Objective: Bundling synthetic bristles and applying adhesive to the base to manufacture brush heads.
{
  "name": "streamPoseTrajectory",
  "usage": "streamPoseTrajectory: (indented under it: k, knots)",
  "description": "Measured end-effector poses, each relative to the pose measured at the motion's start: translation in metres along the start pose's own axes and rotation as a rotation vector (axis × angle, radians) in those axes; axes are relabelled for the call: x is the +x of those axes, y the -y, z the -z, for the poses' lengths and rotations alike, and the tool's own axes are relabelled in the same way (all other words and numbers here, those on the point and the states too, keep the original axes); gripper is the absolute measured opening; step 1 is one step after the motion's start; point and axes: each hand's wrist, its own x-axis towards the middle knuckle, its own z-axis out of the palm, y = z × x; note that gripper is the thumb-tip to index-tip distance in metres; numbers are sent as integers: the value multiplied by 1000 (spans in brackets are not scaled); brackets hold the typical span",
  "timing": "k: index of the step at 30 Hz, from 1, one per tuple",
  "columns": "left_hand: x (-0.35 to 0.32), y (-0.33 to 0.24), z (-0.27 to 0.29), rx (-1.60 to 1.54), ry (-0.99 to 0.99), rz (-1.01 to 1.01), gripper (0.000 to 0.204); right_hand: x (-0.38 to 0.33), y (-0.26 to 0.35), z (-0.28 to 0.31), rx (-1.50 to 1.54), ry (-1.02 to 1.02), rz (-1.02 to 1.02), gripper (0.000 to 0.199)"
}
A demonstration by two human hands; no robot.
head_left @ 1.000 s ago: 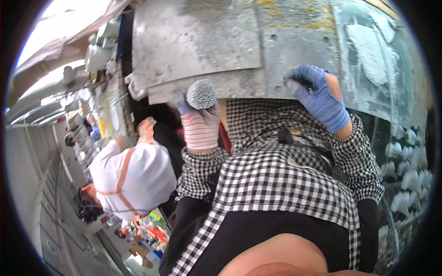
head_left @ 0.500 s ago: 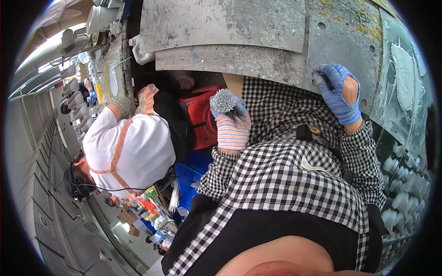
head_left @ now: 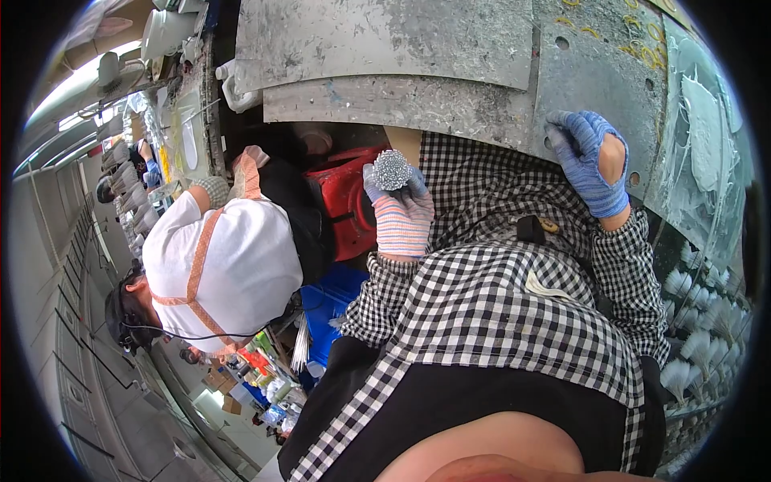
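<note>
The small silvery round bundle of glittering metal bits (head_left: 392, 169) faces its flat sparkling end up at the camera; its long axis cannot be told. The left hand (head_left: 399, 210), in a pink-striped knit glove, pinches it at the fingertips, just below the grey scuffed metal worktop (head_left: 385, 48). The right hand (head_left: 590, 165), blue-gloved, lies spread on that worktop. A person in a white shirt (head_left: 217, 265) bends just left, beside a red container (head_left: 344, 201).

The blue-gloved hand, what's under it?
The right hand in its blue glove lies on the scuffed grey metal table, fingertips near a hole. Whatever is beneath the palm is covered. The left hand holds a silvery bundle.
</note>
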Motion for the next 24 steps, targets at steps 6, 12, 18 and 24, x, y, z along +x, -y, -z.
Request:
streamPoseTrajectory:
  k: [6, 12, 18, 24]
  knots:
    - [-3, -1, -6, -14, -23, 21, 35, 0, -1, -2, -5, -15, 3, 15]
    - [-3, 1, -4, 33, 11, -11, 36, 0, -3, -1, -7, -30, 47, 15]
    - [-24, 14, -49, -30, -17, -95, 22, 0, -6, 0, -3, -52, 81, 15]
    - [-21, 12, -46, 277, 331, -314, 14, -6, -8, 0, 136, -56, -74, 15]
